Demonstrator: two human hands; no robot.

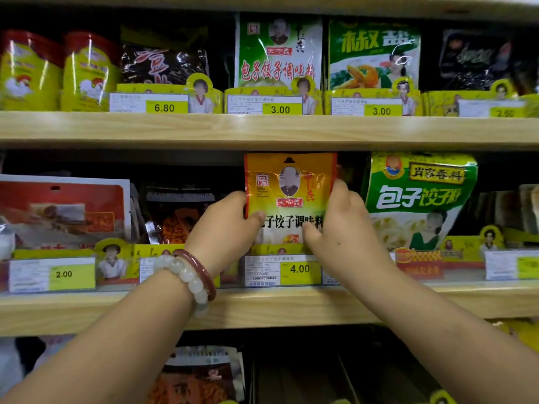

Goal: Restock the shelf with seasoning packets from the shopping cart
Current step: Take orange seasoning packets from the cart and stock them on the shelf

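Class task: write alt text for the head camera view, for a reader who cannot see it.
Two hands, left hand and right hand, hold an orange seasoning packet upright on the middle shelf, above a 4.00 price tag. A green packet stands to its right.

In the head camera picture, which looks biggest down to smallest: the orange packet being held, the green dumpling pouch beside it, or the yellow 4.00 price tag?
1. Green dumpling pouch, though its bottom is hidden.
2. Orange packet, held upright in both hands' grip, left hand and right hand.
3. Yellow 4.00 price tag.

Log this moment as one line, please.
stage: placing | item: orange-yellow plastic seasoning packet, upright, middle wooden shelf | left hand: grips | right hand: grips
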